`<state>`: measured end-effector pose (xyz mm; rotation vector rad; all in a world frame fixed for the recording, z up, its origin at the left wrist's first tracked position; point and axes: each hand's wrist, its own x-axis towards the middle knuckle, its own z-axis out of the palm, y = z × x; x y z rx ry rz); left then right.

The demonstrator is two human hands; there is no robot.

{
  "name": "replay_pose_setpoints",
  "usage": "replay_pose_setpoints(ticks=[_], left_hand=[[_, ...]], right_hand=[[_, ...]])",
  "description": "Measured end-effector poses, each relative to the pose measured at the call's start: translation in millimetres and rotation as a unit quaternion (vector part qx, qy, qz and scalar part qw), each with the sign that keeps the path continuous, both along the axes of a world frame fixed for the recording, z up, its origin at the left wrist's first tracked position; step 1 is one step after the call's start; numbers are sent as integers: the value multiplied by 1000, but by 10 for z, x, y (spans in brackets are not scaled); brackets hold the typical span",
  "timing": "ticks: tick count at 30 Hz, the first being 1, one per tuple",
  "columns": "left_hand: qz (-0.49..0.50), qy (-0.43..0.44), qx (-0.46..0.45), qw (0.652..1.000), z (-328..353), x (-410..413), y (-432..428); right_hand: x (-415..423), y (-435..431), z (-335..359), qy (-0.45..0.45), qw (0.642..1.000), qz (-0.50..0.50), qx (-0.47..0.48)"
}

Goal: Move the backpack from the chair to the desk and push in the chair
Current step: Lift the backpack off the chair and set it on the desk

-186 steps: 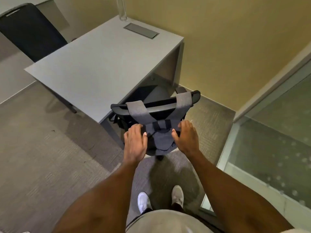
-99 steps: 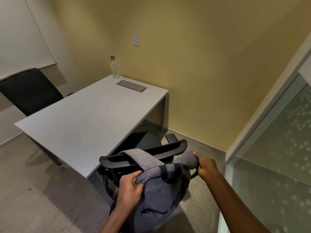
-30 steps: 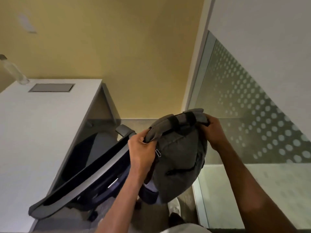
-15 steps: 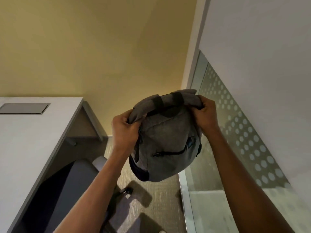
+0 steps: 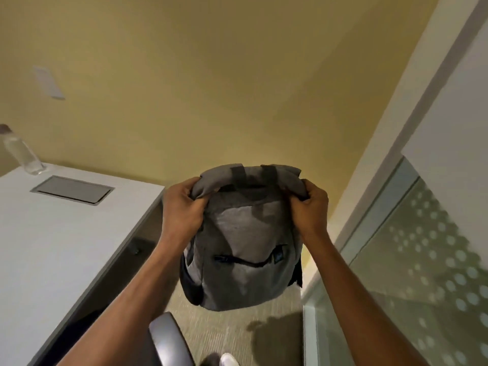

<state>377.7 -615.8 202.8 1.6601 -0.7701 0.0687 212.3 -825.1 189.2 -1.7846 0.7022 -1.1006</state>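
So, in the head view, the backpack (image 5: 245, 249) hangs in the air at the middle of the frame, held up by its top. The left hand (image 5: 182, 210) is clenched on the left end of the folded top fabric, and the right hand (image 5: 313, 210) is clenched on the right end, the two hands apart with the carry handle between them. The bag's body dangles below them, front pocket zip facing the camera, touching nothing underneath.

The bench (image 5: 52, 239) lies at about nine o'clock from the backpack, its near edge just beside the left forearm. A water bottle (image 5: 21, 151) stands at its far corner, around ten o'clock, with a flush grey cover plate (image 5: 72, 190) near it; the rest of the top that shows is bare. Only a rounded grey part of the chair (image 5: 169, 339) shows, at about seven o'clock below the bag, probably an armrest; the seat is out of sight. A frosted glass wall (image 5: 422, 260) stands at three o'clock.

As I judge it, the first part is half done: the backpack is off the chair but not yet on the bench. What is left is to swing it leftward over the bench top, set it down, let go, then push the chair in under the bench.
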Motion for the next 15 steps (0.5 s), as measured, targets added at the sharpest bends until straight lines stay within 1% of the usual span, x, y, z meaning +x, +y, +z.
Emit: replay_pose_setpoints(ticks=[6, 9, 15], left_hand=[[82, -6, 18, 996, -39, 943, 19], [123, 6, 8, 992, -46, 1437, 129], [199, 32, -11, 979, 60, 2477, 407]], right_hand=[[1152, -133, -73, 20, 997, 70, 23], [1755, -86, -42, 13, 993, 111, 40], [3016, 125, 120, 16, 982, 183, 31]])
